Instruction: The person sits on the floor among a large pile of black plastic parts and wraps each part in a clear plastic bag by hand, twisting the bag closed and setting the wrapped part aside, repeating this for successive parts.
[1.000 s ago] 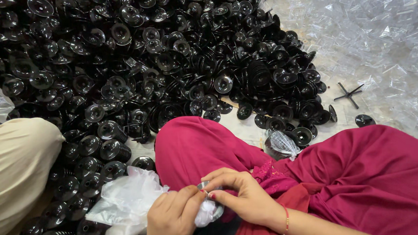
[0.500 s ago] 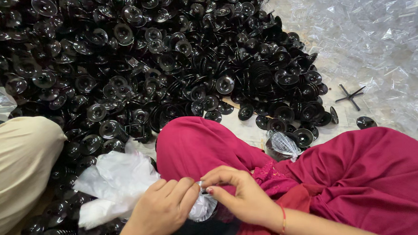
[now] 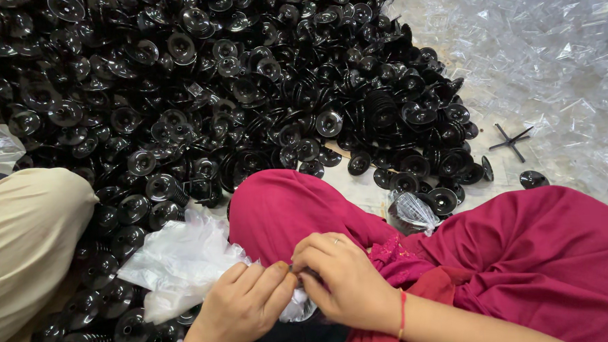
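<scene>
Since half a second ago our left hand (image 3: 245, 310) has drawn back slightly toward us, and the white plastic bags (image 3: 178, 262) beside it have settled lower and flatter against our knee. We see both hands meeting low in the view, over our lap. Our left hand's fingers (image 3: 268, 285) curl onto the edge of a small clear plastic bag (image 3: 300, 308), pinching it against the thumb. Our right hand (image 3: 346, 282), a ring on one finger and a red thread at the wrist, pinches the same bag at its top with bent fingertips; the two hands touch there. What lies inside the bag we cannot tell.

Under the hands spreads our magenta cloth (image 3: 527, 264), draped over both knees. At the left sits a tan-clad leg (image 3: 27, 238), touching the edge of the heap.

Just beyond the right knee lies one black disc wrapped in clear film (image 3: 414, 210). Past that, a great pile of black round plastic discs (image 3: 212, 93) covers most of the floor, some stacked, some face up. Farther right, a lone black cross-shaped piece (image 3: 511, 140) rests on pale ground, and behind it a drift of clear plastic wrappers (image 3: 551, 51) fills the far corner.
</scene>
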{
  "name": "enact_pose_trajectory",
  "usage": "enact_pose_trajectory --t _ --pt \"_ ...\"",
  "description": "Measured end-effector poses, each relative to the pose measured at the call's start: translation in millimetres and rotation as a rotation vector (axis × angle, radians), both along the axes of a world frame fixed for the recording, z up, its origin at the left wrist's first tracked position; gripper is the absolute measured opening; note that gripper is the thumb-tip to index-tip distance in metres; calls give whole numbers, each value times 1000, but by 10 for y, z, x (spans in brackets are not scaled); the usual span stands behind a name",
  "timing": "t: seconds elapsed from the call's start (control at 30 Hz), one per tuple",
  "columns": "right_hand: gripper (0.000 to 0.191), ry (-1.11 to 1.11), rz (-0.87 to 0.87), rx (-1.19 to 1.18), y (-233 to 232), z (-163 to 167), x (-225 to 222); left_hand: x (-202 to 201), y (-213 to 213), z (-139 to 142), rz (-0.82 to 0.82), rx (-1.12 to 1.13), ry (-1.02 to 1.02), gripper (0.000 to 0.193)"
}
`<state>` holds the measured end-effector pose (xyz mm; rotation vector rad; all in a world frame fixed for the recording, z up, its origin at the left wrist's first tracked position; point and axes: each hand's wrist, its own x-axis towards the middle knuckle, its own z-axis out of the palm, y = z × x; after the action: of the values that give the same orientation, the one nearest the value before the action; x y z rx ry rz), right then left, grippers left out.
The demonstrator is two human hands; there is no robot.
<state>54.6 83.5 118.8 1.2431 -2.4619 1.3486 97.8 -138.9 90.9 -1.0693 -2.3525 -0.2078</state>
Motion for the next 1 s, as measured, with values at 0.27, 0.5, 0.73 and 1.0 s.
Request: enact_pose_trajectory --t 0.27,0.5,0.73,1.0 --pt "17 -302 -113 -89 38 51 25 13 -7 0 9 16 19 25" --pt "17 139 -55 23 44 78 4 7 4 1 -13 59 72 23" --pt "13 343 -140 149 134 125 42 41 32 104 -15 87 -64 25" --pt "25 87 -70 153 208 144 20 -7 107 194 21 224 -519 34"
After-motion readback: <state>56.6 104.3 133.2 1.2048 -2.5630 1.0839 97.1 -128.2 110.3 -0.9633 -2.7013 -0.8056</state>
